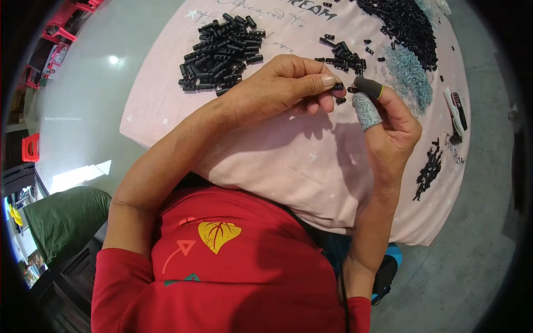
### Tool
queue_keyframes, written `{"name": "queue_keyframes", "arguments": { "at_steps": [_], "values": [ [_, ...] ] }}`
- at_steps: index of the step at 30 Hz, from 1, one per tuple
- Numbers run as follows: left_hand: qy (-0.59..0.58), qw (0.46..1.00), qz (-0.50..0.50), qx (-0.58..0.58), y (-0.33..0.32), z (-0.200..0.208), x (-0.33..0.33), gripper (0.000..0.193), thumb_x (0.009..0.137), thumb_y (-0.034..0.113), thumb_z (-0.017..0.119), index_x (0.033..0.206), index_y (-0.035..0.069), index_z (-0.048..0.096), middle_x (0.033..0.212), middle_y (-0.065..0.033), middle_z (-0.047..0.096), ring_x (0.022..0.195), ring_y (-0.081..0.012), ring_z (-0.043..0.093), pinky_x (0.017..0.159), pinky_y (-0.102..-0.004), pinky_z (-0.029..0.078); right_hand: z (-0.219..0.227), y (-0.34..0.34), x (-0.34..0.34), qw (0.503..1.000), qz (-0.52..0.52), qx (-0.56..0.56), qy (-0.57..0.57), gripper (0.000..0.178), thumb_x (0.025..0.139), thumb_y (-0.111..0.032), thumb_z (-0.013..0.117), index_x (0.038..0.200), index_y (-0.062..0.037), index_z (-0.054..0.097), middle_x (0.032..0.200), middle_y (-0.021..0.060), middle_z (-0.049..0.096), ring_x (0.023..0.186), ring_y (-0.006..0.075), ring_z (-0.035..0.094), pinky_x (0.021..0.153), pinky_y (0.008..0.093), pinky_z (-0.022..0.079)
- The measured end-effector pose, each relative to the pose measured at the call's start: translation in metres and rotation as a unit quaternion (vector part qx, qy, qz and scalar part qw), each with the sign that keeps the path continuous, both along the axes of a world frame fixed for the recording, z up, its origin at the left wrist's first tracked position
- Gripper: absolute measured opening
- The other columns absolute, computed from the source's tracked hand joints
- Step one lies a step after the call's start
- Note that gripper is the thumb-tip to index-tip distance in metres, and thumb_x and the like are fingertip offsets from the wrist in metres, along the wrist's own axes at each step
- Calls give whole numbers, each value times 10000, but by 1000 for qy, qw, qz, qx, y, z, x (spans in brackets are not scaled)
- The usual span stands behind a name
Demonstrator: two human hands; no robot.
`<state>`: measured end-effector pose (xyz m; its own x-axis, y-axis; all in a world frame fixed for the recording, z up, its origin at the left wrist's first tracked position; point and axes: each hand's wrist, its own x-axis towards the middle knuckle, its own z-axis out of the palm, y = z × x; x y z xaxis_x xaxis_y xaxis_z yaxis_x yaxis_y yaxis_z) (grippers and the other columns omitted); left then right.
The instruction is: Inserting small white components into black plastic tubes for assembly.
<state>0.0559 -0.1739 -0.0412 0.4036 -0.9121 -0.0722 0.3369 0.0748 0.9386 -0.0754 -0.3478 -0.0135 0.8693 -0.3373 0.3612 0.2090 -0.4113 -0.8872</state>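
Above the pink cloth, my left hand (297,86) pinches a small black plastic piece (337,86) between thumb and fingertips. Close beside it, my right hand (388,114) has its thumb and forefinger together on another tiny dark part (352,90), too small to name. A dark sleeve (368,86) covers the right forefinger, and a grey knitted one (366,111) wraps the thumb. Just below the left fingertips lies a loose black piece (341,100). Beyond both hands sits a small pile of short black pieces (345,56). A heap of black plastic cylinders (216,53) lies left of them.
Pink printed cloth (266,144) covers the table. At the far right are a large heap of small black parts (408,30) and a pile of tiny silvery parts (411,77). Thin black pieces (428,171) and a black-handled tool (458,111) lie near the right edge.
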Motion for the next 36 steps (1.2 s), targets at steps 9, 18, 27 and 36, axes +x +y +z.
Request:
{"name": "queue_keyframes", "arguments": {
  "at_steps": [9, 18, 27, 36],
  "values": [
    [-31, 999, 4, 10, 0, 2, -3, 294, 1075, 308, 569, 1158, 70, 718, 827, 54, 681, 703, 3, 556, 629, -146, 436, -2, -2, 1, 999, -8, -47, 3, 211, 862, 77, 725, 1064, 21, 745, 961, 41, 726, 827, 68, 642, 744, 215, 531],
    [-41, 999, -3, 9, -3, -4, -4, 297, 1079, 293, 563, 1169, 49, 708, 844, 45, 680, 723, -2, 561, 649, -156, 443, -3, -3, 0, 997, -5, -71, -12, 207, 839, 80, 721, 1034, 15, 747, 911, 41, 719, 774, 76, 625, 712, 222, 518],
    [-59, 998, -9, -5, -2, -2, -6, 305, 1066, 281, 592, 1177, 18, 700, 892, 8, 715, 760, -20, 600, 671, -169, 471, -2, -6, 0, 994, 6, -106, -5, 208, 821, 88, 714, 1015, 19, 743, 899, 57, 723, 757, 100, 641, 691, 240, 524],
    [-50, 998, -34, 8, -3, -4, -4, 269, 1036, 248, 645, 1126, 7, 723, 894, -13, 730, 758, -27, 605, 695, -181, 491, 15, -7, 0, 975, 50, -216, 34, 262, 761, 119, 672, 979, -2, 756, 907, 102, 746, 772, 165, 692, 687, 272, 538]
  ]
}}
